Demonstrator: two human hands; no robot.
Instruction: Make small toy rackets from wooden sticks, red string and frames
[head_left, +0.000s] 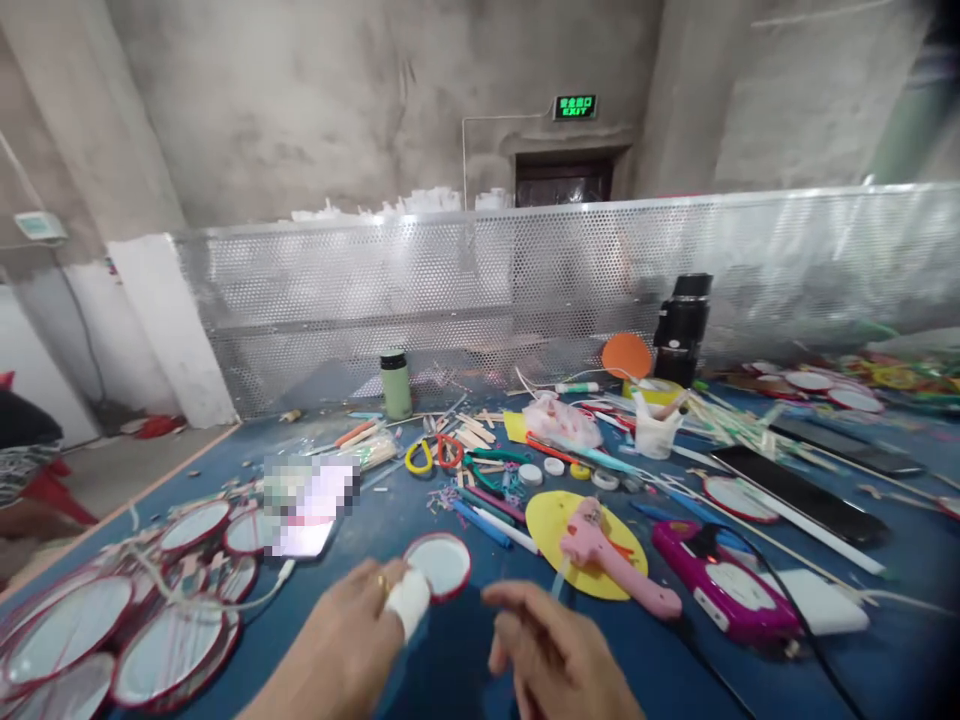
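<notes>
My left hand [358, 625], with a ring on one finger, is closed at the left edge of a small round white disc [441, 565] with a red rim. A white wrap or wad [409, 603] covers the end of the hand there; I cannot tell whether it is a finger covering or a separate piece. To the right, my right hand [559, 645] has its fingers bent and apart, with nothing in them. Beyond it a pink glue gun [615, 560] lies on a yellow round disc [544, 515].
Several red-rimmed discs [71, 630] are piled at left, beside a phone [319, 510] and white cable. Pliers [495, 468], pens [484, 522] and sticks clutter the middle. A purple device [724, 585], black phone [799, 490], green bottle [396, 385] and black flask [682, 330] stand or lie beyond.
</notes>
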